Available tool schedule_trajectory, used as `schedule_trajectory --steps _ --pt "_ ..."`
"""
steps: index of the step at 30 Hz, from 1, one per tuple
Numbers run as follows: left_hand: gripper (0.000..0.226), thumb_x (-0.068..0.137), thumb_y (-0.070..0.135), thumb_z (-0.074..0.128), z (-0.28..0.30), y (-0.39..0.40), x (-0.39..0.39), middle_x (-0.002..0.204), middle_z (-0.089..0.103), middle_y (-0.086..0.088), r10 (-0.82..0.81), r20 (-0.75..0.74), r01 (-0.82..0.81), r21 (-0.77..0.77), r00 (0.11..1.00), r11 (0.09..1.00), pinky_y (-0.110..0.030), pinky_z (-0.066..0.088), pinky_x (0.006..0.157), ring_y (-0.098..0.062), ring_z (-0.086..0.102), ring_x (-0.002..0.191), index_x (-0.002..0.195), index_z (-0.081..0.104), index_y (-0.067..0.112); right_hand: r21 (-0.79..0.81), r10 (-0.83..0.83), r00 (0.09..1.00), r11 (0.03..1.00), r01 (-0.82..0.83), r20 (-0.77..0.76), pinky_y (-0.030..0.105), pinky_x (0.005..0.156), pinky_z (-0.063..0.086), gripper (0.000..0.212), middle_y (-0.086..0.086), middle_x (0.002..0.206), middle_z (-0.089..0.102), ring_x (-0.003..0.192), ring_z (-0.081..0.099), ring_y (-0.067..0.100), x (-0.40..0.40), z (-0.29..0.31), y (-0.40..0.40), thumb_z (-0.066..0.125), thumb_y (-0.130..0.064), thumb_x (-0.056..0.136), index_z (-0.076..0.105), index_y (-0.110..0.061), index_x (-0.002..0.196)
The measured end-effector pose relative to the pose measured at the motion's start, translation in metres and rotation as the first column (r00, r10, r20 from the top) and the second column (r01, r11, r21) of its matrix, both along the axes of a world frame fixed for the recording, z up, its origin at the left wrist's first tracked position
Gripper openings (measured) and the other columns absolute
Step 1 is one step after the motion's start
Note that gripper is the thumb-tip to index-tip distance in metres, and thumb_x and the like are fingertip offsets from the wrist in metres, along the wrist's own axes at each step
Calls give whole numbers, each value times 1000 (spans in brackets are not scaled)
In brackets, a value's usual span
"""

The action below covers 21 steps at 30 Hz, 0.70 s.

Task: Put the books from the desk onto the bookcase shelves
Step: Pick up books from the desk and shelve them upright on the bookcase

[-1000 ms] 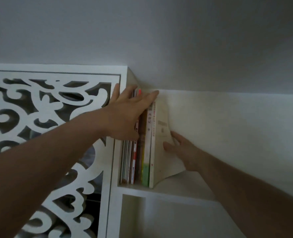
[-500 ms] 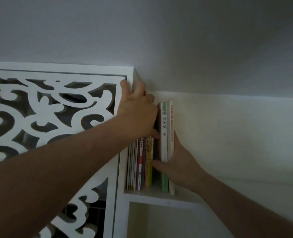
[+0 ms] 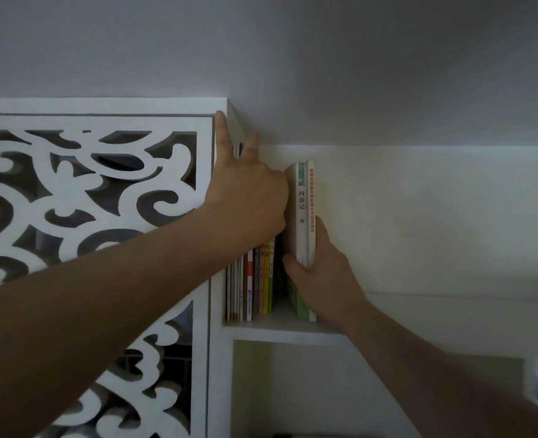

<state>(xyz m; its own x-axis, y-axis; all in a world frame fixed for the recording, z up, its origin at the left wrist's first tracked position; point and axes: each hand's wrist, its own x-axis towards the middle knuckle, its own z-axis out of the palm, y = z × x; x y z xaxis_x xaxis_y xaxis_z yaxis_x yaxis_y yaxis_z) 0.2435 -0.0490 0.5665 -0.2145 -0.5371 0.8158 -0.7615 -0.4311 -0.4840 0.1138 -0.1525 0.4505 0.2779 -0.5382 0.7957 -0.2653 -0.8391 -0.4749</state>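
The view looks up at the top compartment of a white bookcase (image 3: 220,358) under a grey ceiling (image 3: 293,52).

**Books.** A row of thin books (image 3: 255,279) stands upright at the left end of the top shelf (image 3: 280,327), against the compartment's left wall. To its right, across a narrow dark gap, stand two white-spined books (image 3: 305,210), upright and touching each other. The left one of the pair has a green band at its foot and dark characters on the spine; the right one carries orange characters. Both rest on the shelf board.

**Left hand.** The left hand (image 3: 248,197) lies over the upper part of the thin row. The index finger points up along the frame's front edge and a second finger extends up beside the book tops. The remaining fingers curl toward the gap next to the white pair. Whether they hold a book cannot be told.

**Right hand.** The right hand (image 3: 318,270) pinches the white pair low down: the thumb lies on the left face, the fingers run up the right face.

**Surroundings.** A white carved panel (image 3: 87,191) with scroll cut-outs fills the bookcase front to the left. A plain pale wall (image 3: 435,222) extends right of the books. A lower compartment (image 3: 293,390) opens beneath the shelf.
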Motion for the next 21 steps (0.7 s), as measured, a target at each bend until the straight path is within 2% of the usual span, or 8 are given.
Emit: schedule_trajectory --steps 3,5,7,8,11,14,17,21 --pt "41 91 51 56 -12 9 3 107 75 -9 -144 43 146 -40 989 989 -73 2 122 -40 40 147 107 71 17 -19 -7 1000 1000 7 -6 29 89 57 71 -11 127 66 104 67 10 1 -1 0 65 -41 98 24 -46 155" --pt "43 85 46 65 -22 7 -1 104 76 -11 -325 73 330 -80 943 941 -63 27 121 -40 58 129 110 71 12 -3 -10 1000 1000 10 9 17 69 55 58 -15 108 68 88 68 5 0 1 -1 65 -36 97 32 -47 143" --pt "49 80 38 75 -35 5 -12 117 67 -11 -565 -40 557 -129 824 821 -43 55 87 -28 67 97 119 66 10 35 -7 999 999 5 41 11 56 48 48 -19 100 66 81 67 2 -3 4 1 64 -35 97 31 -52 128" --pt "53 79 33 77 -41 6 -20 123 60 -10 -650 -140 629 -168 747 759 -32 55 71 -20 62 89 124 60 11 48 1 998 999 -4 57 10 54 47 48 -21 100 65 81 66 -1 -5 6 2 65 -37 97 29 -54 124" --pt "62 87 23 72 -55 -3 -32 137 46 -9 -696 -376 661 -241 611 710 -14 47 61 -12 54 93 141 42 21 50 57 993 997 -62 105 7 58 48 48 -20 106 67 86 65 -10 -7 5 2 68 -40 94 33 -51 126" --pt "67 97 19 67 -59 -19 -29 122 63 -4 -644 -545 662 -201 537 722 -10 46 62 -2 58 81 151 29 29 53 135 984 988 -142 114 3 65 48 56 -16 111 69 92 66 -10 -10 4 -2 74 -28 92 41 -46 135" --pt "62 95 21 73 -42 -2 -20 100 67 7 -638 -594 646 -243 490 723 -11 48 58 -2 67 77 145 37 32 98 223 971 968 -231 87 4 70 50 71 -21 116 70 99 66 -11 -12 4 -7 74 -14 89 40 -50 140" --pt "61 87 22 76 -8 66 -6 83 61 19 -703 -506 589 -397 500 704 -11 51 46 9 65 64 137 41 33 206 347 938 916 -344 24 9 90 49 80 -40 124 62 112 59 -18 -13 6 -8 70 -24 98 25 -77 135"
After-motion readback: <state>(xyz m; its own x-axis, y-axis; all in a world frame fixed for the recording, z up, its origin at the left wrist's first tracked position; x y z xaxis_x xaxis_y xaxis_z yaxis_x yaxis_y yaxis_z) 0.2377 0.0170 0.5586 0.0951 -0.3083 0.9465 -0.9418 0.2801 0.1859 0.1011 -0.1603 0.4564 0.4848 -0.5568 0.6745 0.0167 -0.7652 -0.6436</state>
